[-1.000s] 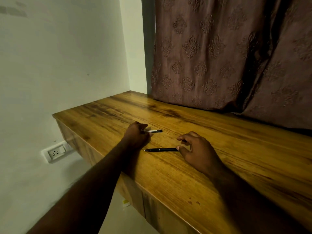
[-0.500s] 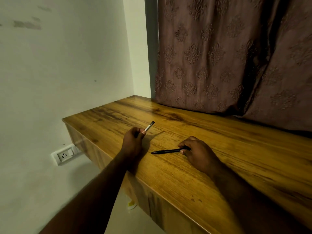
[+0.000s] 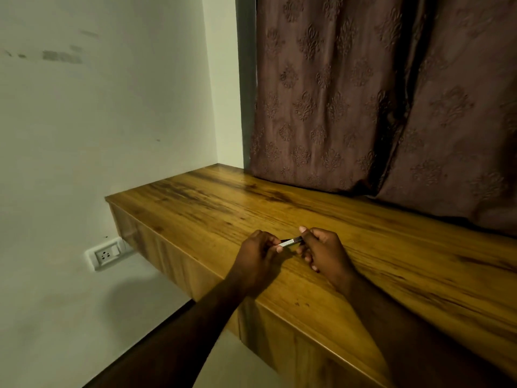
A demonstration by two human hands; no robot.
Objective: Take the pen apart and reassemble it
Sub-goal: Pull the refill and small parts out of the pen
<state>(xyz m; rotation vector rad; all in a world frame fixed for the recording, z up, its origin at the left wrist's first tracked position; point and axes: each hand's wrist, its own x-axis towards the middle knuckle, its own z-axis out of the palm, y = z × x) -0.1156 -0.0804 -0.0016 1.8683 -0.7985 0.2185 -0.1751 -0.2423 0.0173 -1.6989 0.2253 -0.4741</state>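
Observation:
Both of my hands meet just above the wooden counter [image 3: 377, 261], near its front edge. My left hand [image 3: 257, 254] pinches one end of a short pen piece with a silver band [image 3: 289, 242]. My right hand [image 3: 321, 250] grips the dark pen body at the other end; most of that body is hidden inside the fist. The two pieces touch end to end between my fingertips. Whether they are fully joined I cannot tell.
A brown patterned curtain [image 3: 377, 93] hangs down to the back of the counter. A pale wall stands at the left with a white socket [image 3: 105, 254] low down, below the counter's left end. The floor shows beneath the counter's front edge.
My right hand lifted the dark pen body off the counter. My left hand swung the short piece in from the left, and both hands came together in front of me.

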